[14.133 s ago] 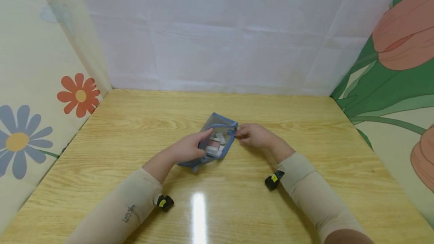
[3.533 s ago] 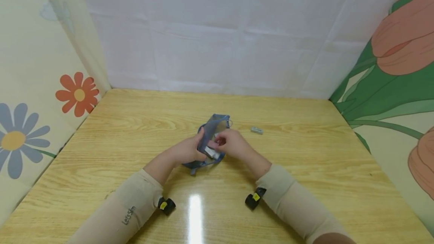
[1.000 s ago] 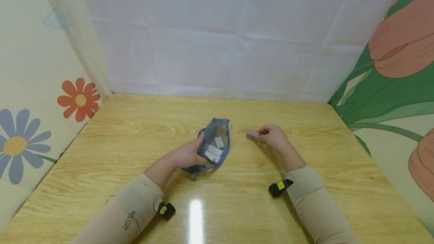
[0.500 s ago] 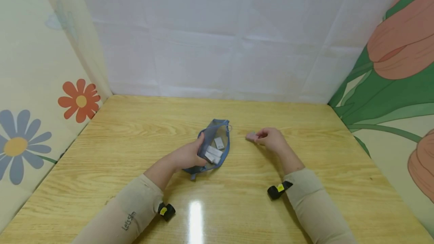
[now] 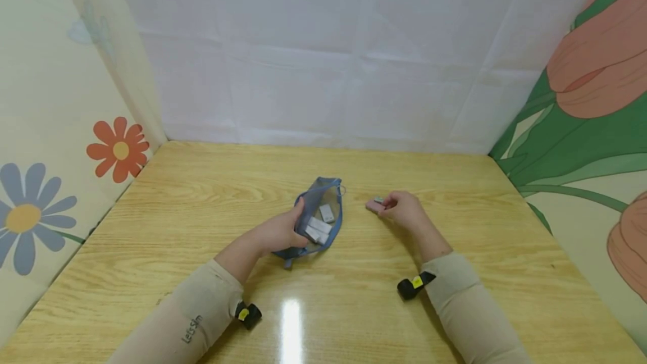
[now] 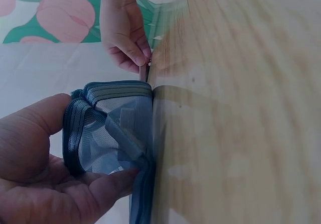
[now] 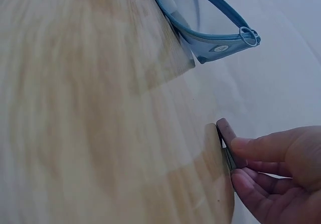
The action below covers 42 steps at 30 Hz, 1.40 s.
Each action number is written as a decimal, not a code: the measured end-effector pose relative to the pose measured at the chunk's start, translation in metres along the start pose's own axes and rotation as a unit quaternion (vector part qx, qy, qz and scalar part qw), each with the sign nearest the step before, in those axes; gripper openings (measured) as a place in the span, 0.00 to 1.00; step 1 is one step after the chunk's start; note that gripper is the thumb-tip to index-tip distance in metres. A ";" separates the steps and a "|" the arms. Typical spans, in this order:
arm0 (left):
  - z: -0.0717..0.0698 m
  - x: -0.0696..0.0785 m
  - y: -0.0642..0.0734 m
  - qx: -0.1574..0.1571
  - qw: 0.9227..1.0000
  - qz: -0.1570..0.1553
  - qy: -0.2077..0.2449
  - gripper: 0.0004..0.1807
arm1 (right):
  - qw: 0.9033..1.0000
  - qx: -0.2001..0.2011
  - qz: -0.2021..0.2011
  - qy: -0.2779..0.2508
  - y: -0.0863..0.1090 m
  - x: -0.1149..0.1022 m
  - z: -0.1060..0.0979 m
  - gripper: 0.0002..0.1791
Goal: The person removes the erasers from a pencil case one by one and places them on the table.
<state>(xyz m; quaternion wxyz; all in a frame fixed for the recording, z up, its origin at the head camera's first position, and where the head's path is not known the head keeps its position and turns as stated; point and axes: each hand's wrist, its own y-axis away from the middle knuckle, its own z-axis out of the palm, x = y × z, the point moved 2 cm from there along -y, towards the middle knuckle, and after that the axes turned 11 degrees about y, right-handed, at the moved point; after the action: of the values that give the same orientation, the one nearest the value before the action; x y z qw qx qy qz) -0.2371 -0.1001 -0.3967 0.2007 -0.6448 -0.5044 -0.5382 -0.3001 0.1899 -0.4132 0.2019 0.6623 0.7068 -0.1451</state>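
A blue mesh zip pouch (image 5: 340, 221) stands with its mouth open at the middle of the table. My left hand (image 5: 275, 233) grips its near left side, thumb and fingers spread along the edge. Several small white blocks (image 5: 327, 213) lie inside. To the right, my right hand (image 5: 406, 209) pinches a pink rectangular block (image 5: 373, 206) between thumb and fingers, low at the tabletop. A small pale block with green on it (image 5: 378, 199) shows just behind the pink one. In the right wrist view the pink block (image 7: 227, 129) leans at an angle against that second block (image 7: 229, 158).
The wood-grain table (image 5: 227, 184) runs back to a white sheet (image 5: 323, 72). Floral panels (image 5: 37, 229) flank it on both sides. A ring pull (image 7: 248, 35) hangs at the pouch's far corner. A bright light reflection (image 5: 291, 330) falls on the table's front.
My right hand first worked at the pouch's end. A pale block then lay on the table, and the pink block came out, moved right and down beside it. My left hand kept its hold.
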 end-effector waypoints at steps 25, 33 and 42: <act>0.000 0.000 0.000 0.003 1.000 -0.004 -0.008 0.55 | 1.000 -0.005 0.026 0.000 0.000 -0.006 0.000 0.19; 0.000 -0.001 -0.001 0.004 1.000 -0.009 -0.003 0.55 | 1.000 0.003 0.010 -0.022 0.003 -0.019 -0.006 0.21; -0.001 -0.001 0.000 0.004 1.000 -0.010 0.003 0.55 | 0.996 0.019 -0.082 0.011 0.006 -0.047 -0.004 0.13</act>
<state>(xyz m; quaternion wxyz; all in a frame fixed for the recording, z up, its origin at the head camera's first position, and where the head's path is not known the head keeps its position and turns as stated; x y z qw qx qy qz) -0.2374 -0.1016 -0.3967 0.1992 -0.6374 -0.5126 -0.5397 -0.2927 0.1512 -0.3869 0.1688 0.6075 0.7579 -0.1672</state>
